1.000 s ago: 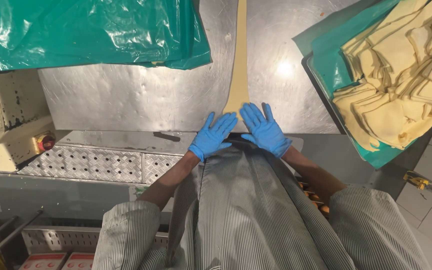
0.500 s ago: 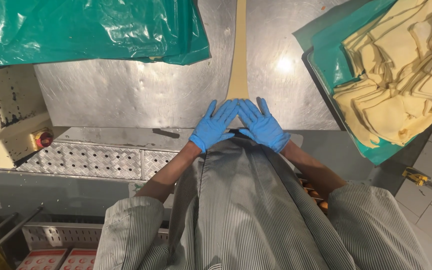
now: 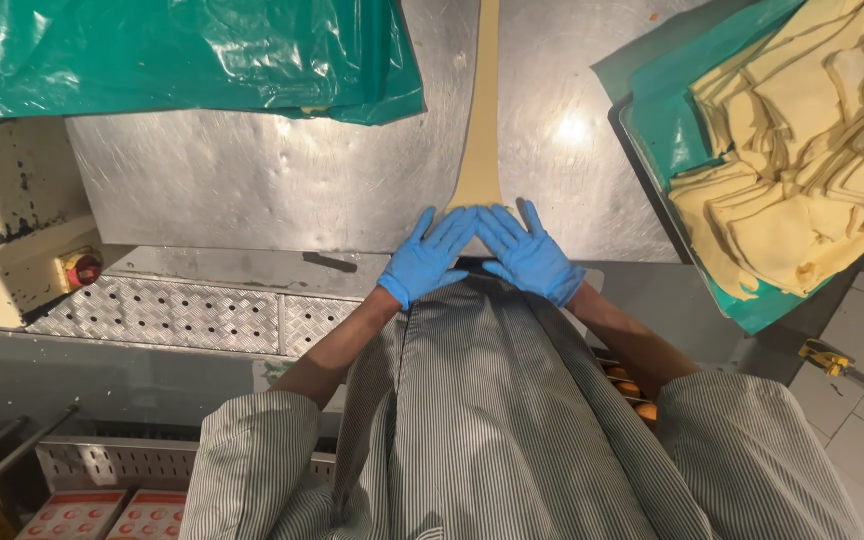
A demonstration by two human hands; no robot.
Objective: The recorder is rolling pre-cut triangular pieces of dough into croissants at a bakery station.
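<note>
At centre frame, a long, narrow strip of pale dough runs from the top edge down the brushed steel table to the person's gloved hands. The left hand and right hand, both in blue gloves, lie flat and open, fingers spread, fingertips nearly meeting over the strip's widened near end; neither is clamped on anything. The dough appears soft, limp and light, likely to stretch or tear under its own weight, so it is best supported from beneath at the wider end. At upper left lies glossy, crinkled green plastic sheeting. At right, a tray lined in green holds stacked, folded dough sheets, matte and creamy yellow.
</note>
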